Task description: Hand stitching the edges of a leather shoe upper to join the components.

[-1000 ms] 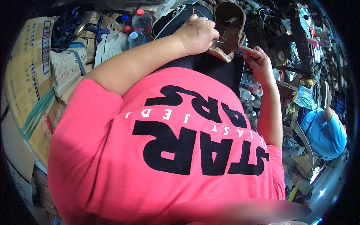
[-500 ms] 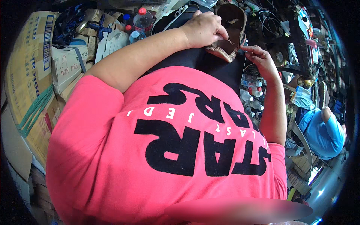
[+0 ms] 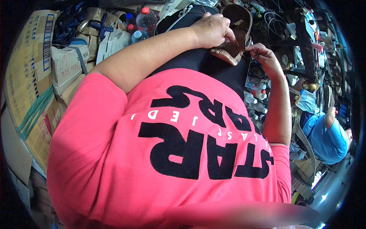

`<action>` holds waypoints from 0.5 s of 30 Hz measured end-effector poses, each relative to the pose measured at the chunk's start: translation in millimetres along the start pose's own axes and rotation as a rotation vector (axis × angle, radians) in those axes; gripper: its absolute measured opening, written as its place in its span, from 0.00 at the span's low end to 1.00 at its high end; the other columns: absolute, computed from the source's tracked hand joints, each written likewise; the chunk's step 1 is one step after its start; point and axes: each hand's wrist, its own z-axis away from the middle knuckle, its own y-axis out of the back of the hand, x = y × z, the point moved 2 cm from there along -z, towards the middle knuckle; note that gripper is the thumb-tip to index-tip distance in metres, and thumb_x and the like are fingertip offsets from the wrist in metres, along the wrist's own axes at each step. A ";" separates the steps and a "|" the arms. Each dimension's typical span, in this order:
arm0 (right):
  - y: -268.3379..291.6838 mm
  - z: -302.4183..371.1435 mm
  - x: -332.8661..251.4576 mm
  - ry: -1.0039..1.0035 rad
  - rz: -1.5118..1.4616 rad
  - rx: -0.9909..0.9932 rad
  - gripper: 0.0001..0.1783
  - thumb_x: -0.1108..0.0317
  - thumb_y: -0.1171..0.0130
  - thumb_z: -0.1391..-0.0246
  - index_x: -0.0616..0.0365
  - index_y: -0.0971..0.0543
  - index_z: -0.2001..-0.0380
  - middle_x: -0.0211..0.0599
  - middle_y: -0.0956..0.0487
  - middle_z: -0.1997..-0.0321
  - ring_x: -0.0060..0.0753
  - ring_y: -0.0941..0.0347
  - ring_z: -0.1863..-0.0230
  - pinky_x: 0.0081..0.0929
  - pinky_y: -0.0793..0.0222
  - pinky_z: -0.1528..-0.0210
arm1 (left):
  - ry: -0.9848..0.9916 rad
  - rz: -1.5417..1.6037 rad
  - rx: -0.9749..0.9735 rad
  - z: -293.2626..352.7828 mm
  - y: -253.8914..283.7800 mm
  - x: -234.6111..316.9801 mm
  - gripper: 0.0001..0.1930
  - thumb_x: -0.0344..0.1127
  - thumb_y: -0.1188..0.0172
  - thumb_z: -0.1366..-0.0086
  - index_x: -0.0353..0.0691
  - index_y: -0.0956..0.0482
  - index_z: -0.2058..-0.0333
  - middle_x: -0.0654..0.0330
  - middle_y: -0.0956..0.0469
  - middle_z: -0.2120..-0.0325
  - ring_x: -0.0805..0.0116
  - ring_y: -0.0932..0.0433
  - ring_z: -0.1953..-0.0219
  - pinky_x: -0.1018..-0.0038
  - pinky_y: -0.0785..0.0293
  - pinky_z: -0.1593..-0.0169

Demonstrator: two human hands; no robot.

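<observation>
A brown shoe (image 3: pixel 237 18) rests on my dark-clad lap, its hollow inside facing up. A pale, ridged rim edges its near end. My left hand (image 3: pixel 214 31) lies over the shoe's left side, with thumb and fingers pinched together inside the opening. Something thin and thread-like seems to run from those fingertips, too fine to name surely. At the shoe's right edge, my right hand (image 3: pixel 265 57) has its thumb and forefinger closed against the rim. Whatever lies between those fingertips is too small to make out.
Cardboard boxes (image 3: pixel 30 72) stack up on the left. Plastic bottles (image 3: pixel 145 20) stand beyond my left forearm, and several more bottles (image 3: pixel 260 107) lie beside my right arm. A cluttered dark rack (image 3: pixel 301 57) stands at right. Another person in blue (image 3: pixel 328 135) sits at far right.
My left hand has shifted slightly right over the shoe. My right fingers, straighter before, are now more curled at the rim. The other person's arm has moved a little.
</observation>
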 end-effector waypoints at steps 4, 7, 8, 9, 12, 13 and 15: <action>-2.2 0.7 -3.5 0.008 0.031 0.016 0.12 0.77 0.46 0.48 0.56 0.19 0.61 0.26 0.25 0.62 0.21 0.32 0.56 0.20 0.39 0.50 | -0.037 0.034 -0.028 -6.6 -2.5 2.3 0.08 0.37 0.41 0.46 0.57 0.16 0.67 0.65 0.28 0.72 0.62 0.29 0.59 0.60 0.37 0.53; -3.3 6.5 -3.8 -0.014 0.067 0.025 0.13 0.77 0.45 0.48 0.56 0.19 0.59 0.26 0.27 0.64 0.21 0.32 0.58 0.19 0.39 0.51 | -0.035 0.041 -0.071 -3.6 -0.6 2.9 0.08 0.38 0.40 0.46 0.55 0.17 0.66 0.64 0.26 0.71 0.62 0.29 0.59 0.60 0.38 0.53; -3.9 8.9 -3.4 -0.032 0.105 0.022 0.14 0.77 0.45 0.49 0.55 0.19 0.58 0.25 0.27 0.64 0.20 0.32 0.58 0.18 0.39 0.52 | 0.001 0.059 -0.116 -0.3 -0.6 3.6 0.08 0.39 0.39 0.47 0.55 0.17 0.66 0.64 0.26 0.70 0.62 0.29 0.58 0.60 0.38 0.53; -4.7 10.8 -2.3 -0.032 0.101 0.031 0.14 0.77 0.45 0.49 0.55 0.19 0.58 0.25 0.27 0.64 0.20 0.32 0.58 0.18 0.39 0.52 | 0.032 0.078 -0.165 3.7 2.3 6.5 0.09 0.39 0.39 0.47 0.55 0.17 0.66 0.64 0.25 0.70 0.61 0.29 0.58 0.59 0.38 0.53; -7.9 12.8 -1.4 -0.042 0.031 0.042 0.15 0.76 0.43 0.49 0.54 0.19 0.56 0.24 0.27 0.65 0.20 0.33 0.59 0.18 0.39 0.52 | 0.084 0.075 -0.133 11.4 1.9 6.7 0.10 0.40 0.40 0.47 0.55 0.17 0.65 0.62 0.24 0.69 0.60 0.28 0.57 0.59 0.37 0.52; -8.3 12.7 0.6 -0.042 0.026 0.049 0.15 0.76 0.43 0.49 0.54 0.19 0.56 0.24 0.27 0.65 0.20 0.33 0.59 0.18 0.39 0.52 | 0.098 0.078 -0.116 11.3 2.2 6.8 0.10 0.40 0.40 0.48 0.55 0.17 0.65 0.62 0.24 0.69 0.60 0.28 0.57 0.59 0.37 0.52; -8.8 11.1 4.1 -0.034 -0.054 0.053 0.15 0.76 0.43 0.49 0.55 0.19 0.57 0.25 0.26 0.65 0.19 0.33 0.59 0.17 0.39 0.52 | 0.101 0.102 -0.133 10.1 2.5 7.3 0.11 0.40 0.40 0.48 0.55 0.17 0.65 0.62 0.24 0.69 0.60 0.27 0.57 0.60 0.37 0.52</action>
